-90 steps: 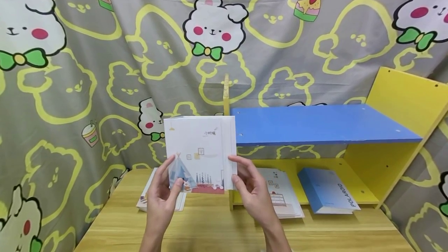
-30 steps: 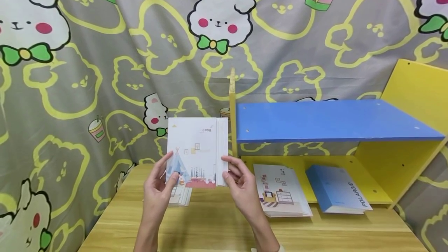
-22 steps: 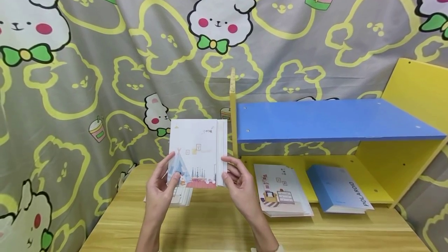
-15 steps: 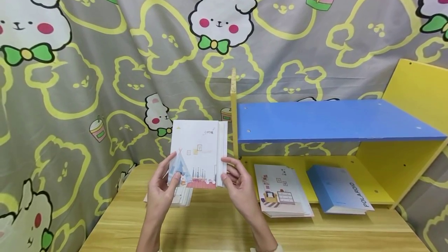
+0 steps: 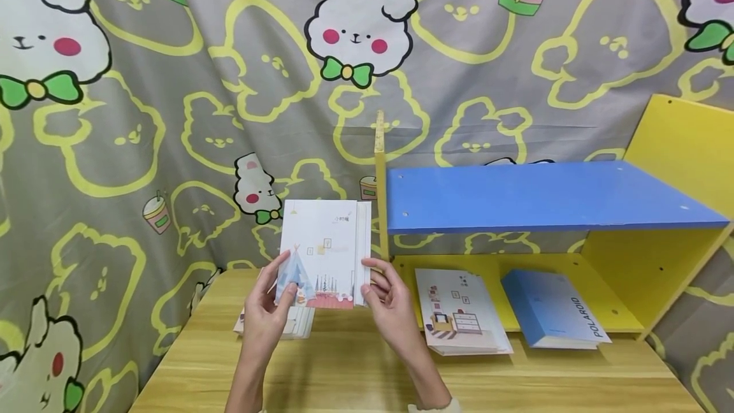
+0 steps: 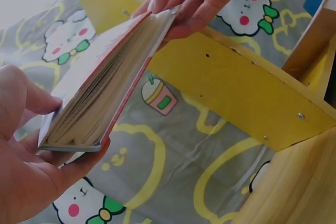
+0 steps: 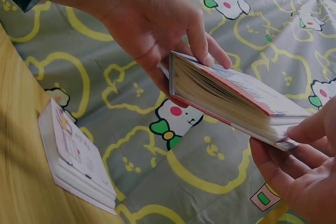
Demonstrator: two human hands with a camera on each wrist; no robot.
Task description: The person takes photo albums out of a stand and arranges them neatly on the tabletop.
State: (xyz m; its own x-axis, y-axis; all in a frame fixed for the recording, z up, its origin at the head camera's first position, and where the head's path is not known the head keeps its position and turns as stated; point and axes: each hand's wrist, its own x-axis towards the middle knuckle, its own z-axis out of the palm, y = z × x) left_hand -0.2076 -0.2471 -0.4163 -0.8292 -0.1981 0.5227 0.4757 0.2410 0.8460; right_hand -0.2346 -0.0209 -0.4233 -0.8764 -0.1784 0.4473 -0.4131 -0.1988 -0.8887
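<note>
Booklet [image 5: 323, 253] held upright in the air above the table [image 5: 355, 368], long axis vertical, cover toward the person: left hand [image 5: 265, 318] fingers pinch its lower left corner, right hand [image 5: 390, 306] fingers pinch its lower right edge, both equally near.

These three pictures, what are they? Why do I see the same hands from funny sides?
A person wears three cameras: one on the head, one on each wrist. The head view looks down at a wooden table. The left hand and right hand hold a small white book upright between them, each with a grip on one lower corner. The wrist views show that same book from its edges. A pile of booklets lies on the table, and a blue book in the yellow shelf.
</note>
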